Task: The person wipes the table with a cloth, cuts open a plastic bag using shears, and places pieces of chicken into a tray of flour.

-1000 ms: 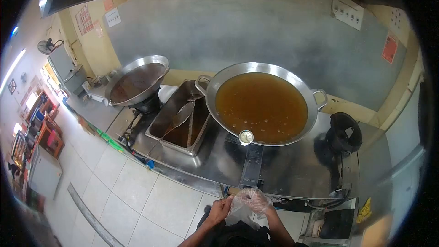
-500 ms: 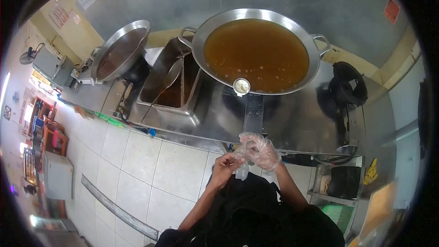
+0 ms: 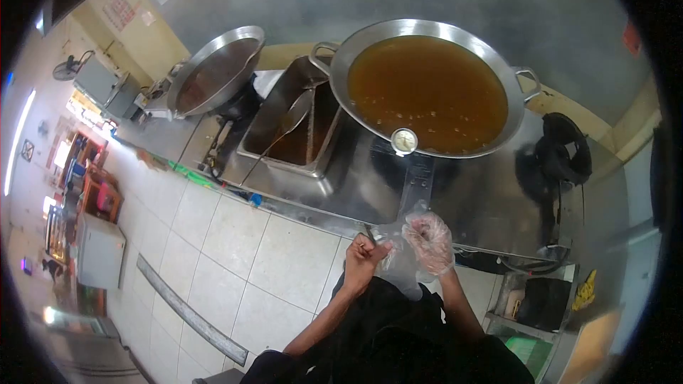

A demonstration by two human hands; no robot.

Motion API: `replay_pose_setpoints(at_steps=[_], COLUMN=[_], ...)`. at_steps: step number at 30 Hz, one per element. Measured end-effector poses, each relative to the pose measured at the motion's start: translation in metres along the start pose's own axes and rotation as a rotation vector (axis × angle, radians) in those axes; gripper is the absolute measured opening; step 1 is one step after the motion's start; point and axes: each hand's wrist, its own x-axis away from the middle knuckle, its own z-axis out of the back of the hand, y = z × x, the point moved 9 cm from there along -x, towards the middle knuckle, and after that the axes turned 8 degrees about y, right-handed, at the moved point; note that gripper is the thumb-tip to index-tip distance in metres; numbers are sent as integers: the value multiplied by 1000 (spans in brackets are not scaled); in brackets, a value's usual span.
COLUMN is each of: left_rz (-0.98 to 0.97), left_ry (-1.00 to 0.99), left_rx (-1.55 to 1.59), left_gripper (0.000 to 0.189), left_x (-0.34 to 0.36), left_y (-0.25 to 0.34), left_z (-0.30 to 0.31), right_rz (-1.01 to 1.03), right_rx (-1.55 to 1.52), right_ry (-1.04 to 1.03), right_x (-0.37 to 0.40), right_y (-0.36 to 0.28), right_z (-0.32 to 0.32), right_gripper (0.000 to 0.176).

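Note:
My left hand (image 3: pixel 364 259) is bare, its fingers closed on the edge of a loose clear plastic glove (image 3: pixel 404 270). That glove hangs between my two hands, in front of my dark clothing. My right hand (image 3: pixel 430 243) wears a similar clear plastic glove, and its fingers are curled against the loose one. Beyond my hands, a wide metal pan (image 3: pixel 341 89) holds brown liquid (image 3: pixel 430 92). A round dial thermometer (image 3: pixel 404 141) sits at the pan's near rim.
Left of the pan, a deep metal tray (image 3: pixel 324 168) holds a ladle (image 3: pixel 297 110) and dark liquid. Another large pan (image 3: pixel 252 34) stands farther left. A black burner ring (image 3: pixel 565 149) is on the right of the steel counter (image 3: pixel 484 206). Shelves (image 3: pixel 530 327) stand at lower right.
My hands have moved apart, and the loose glove is now spread between them. The view has shifted, so the pans and counter appear farther right.

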Motion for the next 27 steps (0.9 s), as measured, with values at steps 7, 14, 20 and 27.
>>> replay_pose_setpoints(at_steps=[7, 14, 20, 27], left_rz=[-64, -196, 108, 239], left_ry=[5, 28, -57, -147], left_rx=[-64, -59, 157, 288], left_gripper=[43, 44, 27, 14], left_x=[-3, 0, 5, 11], left_y=[2, 26, 17, 14], left_z=[5, 4, -4, -7], right_rz=[-123, -425, -299, -232], right_rx=[101, -433, -327, -191], right_ry=[-380, -380, -355, -232], right_x=[17, 26, 15, 1], right_y=[-24, -4, -4, -8], right_z=[-37, -50, -41, -23], right_gripper=[25, 29, 31, 27])
